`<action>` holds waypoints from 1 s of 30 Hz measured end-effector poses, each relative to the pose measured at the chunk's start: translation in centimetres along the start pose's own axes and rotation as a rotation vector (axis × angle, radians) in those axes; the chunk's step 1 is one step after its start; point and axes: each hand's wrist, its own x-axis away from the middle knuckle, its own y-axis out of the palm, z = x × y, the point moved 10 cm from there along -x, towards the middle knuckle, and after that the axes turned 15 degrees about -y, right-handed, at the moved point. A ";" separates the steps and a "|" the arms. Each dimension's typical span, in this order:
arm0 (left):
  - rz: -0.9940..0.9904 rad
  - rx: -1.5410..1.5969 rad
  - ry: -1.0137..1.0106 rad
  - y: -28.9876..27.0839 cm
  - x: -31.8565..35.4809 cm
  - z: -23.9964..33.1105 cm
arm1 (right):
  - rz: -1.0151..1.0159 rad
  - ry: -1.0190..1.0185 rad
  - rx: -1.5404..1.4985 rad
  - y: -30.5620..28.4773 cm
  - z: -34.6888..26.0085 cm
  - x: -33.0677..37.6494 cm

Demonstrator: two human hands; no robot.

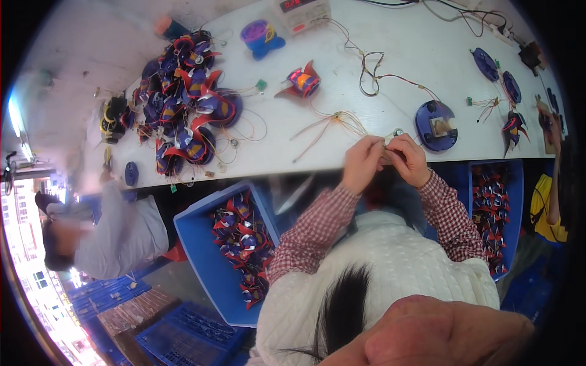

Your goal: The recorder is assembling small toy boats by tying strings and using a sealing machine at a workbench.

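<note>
Two hands: both of yours were left of the round purple base [425,135], on its near side, over the front edge of the white desk [406,52].
Left hand [364,161]: you had thumb and fingers pinched on the thin wires [339,118] at their near end.
Right hand [409,160]: you had it bent inward, nearer the base than your left, fingertips meeting the left's; you could not tell whether it gripped wires too, since that spot was tiny and covered.
Thin wires: they spread out left of the base, loose ends fanned toward your left.
Winged piece [303,82]: red, purple and orange, it lay left of the base and farther from you, with wires leading off it.
Silver disc [398,132]: you had it just left of the base, near your fingertips.
Dark cable [400,77]: it ran from the base, looping on its far left, to the display box [303,13].
Heap of winged pieces [183,104]: it stood well left of the base.
Blue bins: you had the left bin [204,262] nearer you and left of the base, the right bin [516,204] nearer you and right of it, both holding winged pieces.
Co-worker [125,229]: a person in grey sat far left of the base.
</note>
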 end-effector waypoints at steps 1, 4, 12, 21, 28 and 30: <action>-0.001 0.000 -0.004 0.0 0.0 -0.1 | -0.003 -0.004 -0.002 0.0 0.0 0.0; -0.006 0.000 -0.015 0.0 -0.1 -0.3 | -0.009 -0.009 -0.004 0.1 0.0 0.0; 0.014 -0.021 -0.019 0.1 -0.2 -0.4 | -0.001 0.010 -0.020 -0.1 0.2 -0.1; 0.005 -0.021 0.016 0.1 -0.2 -0.7 | -0.014 0.043 -0.048 0.2 0.6 0.3; 0.015 -0.052 0.011 0.1 -0.3 -0.7 | -0.015 0.050 -0.045 0.3 0.8 0.6; 0.021 -0.053 -0.002 0.1 -0.6 -0.9 | -0.042 0.024 0.009 0.2 0.9 0.9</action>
